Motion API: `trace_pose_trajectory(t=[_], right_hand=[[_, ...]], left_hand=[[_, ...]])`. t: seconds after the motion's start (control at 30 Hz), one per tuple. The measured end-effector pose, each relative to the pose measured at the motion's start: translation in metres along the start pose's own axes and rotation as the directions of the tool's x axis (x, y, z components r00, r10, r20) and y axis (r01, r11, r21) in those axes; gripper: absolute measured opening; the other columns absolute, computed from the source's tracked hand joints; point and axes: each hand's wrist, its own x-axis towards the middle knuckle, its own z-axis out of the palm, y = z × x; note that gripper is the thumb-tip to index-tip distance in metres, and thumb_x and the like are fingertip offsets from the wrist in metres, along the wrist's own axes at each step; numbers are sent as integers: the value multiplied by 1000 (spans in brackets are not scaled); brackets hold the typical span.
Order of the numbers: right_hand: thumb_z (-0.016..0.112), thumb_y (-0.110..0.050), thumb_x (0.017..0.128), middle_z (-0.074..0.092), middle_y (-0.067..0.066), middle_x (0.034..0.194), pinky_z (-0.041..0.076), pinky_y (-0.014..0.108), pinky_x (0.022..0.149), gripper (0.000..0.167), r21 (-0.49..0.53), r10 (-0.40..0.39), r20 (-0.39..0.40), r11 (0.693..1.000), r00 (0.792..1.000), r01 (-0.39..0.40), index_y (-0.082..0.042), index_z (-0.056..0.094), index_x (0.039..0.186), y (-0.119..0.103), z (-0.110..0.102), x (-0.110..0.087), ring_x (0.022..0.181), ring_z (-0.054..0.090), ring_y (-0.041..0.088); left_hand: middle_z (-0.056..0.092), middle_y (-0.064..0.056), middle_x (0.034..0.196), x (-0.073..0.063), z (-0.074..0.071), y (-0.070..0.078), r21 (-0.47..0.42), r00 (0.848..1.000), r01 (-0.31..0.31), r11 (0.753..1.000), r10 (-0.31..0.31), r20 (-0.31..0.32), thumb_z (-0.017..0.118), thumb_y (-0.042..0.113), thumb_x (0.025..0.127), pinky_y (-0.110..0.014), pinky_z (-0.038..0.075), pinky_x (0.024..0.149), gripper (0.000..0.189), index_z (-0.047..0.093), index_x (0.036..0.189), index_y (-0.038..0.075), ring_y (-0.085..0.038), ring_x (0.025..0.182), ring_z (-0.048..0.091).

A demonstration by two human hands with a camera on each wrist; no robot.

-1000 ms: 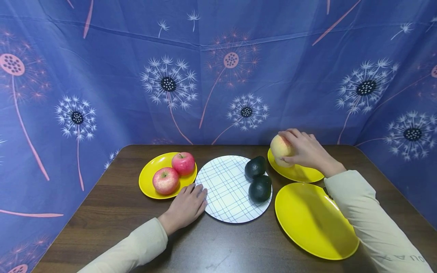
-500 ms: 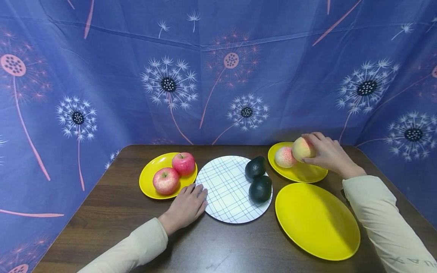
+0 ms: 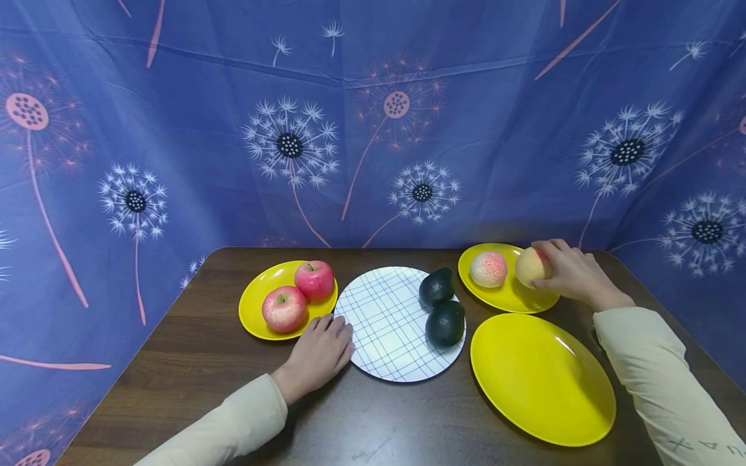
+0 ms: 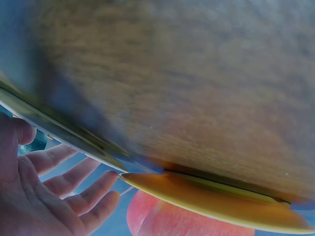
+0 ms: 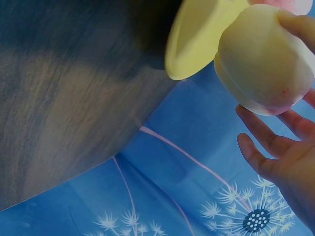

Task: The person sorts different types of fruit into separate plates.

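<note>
My right hand (image 3: 577,275) grips a pale yellow peach (image 3: 529,267) over the right part of the small yellow plate (image 3: 508,301) at the back right. In the right wrist view the thumb and fingers curve round this peach (image 5: 266,59). A second peach (image 3: 488,269), speckled pink, sits on the same plate to its left. My left hand (image 3: 320,353) lies with relaxed fingers at the left rim of the round white checked plate (image 3: 379,323). Its open palm (image 4: 39,201) shows in the left wrist view, fingertips close to the yellow plate's edge.
Two dark green avocados (image 3: 445,323) lie on the checked plate's right side. Two red apples (image 3: 284,309) rest on the left yellow plate (image 3: 252,304). A large yellow plate (image 3: 542,382) stands at the front right. Behind the brown table (image 3: 192,362) hangs a blue dandelion-print cloth (image 3: 373,142).
My right hand has carried the pale yellow peach rightward and down, away from the speckled peach, which has come into view. The left hand has stayed in place.
</note>
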Motion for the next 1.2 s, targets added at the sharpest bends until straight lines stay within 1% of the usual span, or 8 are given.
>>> trace_pose_trajectory(t=[0.1,0.23,0.33,0.53,0.67,0.97,1.2], right_hand=[[75,-32,69,43,28,121,35,64,79,75,-1,7,22,1000,1000,-7,-1,41,129,2,2,0,98,47,47],[75,-35,69,44,29,120,33,65,82,77,8,26,60,1000,998,-27,0,40,129,4,5,0,99,46,47],[75,-37,69,45,28,119,33,66,82,78,11,41,88,999,995,-42,0,41,129,5,7,0,98,46,45],[76,-37,68,47,27,117,34,66,81,77,7,43,114,999,993,-44,-1,41,128,8,11,2,96,48,44],[76,-38,67,47,27,116,35,65,80,78,-1,34,114,999,993,-34,-1,42,127,9,13,3,95,49,43],[76,-37,67,47,29,118,35,68,79,77,-23,19,116,1000,993,-16,-1,43,127,10,16,3,97,51,46],[75,-38,68,48,29,116,37,65,75,75,-31,8,123,1000,992,-4,0,44,125,7,17,4,94,52,46]], left_hand=[[59,-9,114,0,1,0,11,999,2,1000,-2,-37,49,41,89,-44,43,96,42,59,117,12,-27,108,53],[59,-8,102,0,1,0,38,996,6,999,-3,-95,52,39,88,-41,47,90,34,61,106,11,-25,96,55],[58,-7,96,0,0,0,56,994,16,998,-9,-111,54,38,87,-39,48,87,32,62,102,11,-23,90,54],[59,-8,94,0,-2,0,76,995,50,996,-43,-90,58,39,85,-37,49,83,34,61,102,10,-23,85,53],[61,-9,96,0,-1,0,78,995,66,995,-60,-75,57,40,85,-38,48,84,36,61,105,10,-24,86,53],[62,-11,99,0,-1,1,69,997,67,995,-64,-52,55,39,87,-40,47,88,41,60,112,8,-25,91,53],[62,-11,98,0,0,2,94,996,73,993,-69,-53,55,39,87,-37,48,87,42,60,114,7,-24,89,52]])
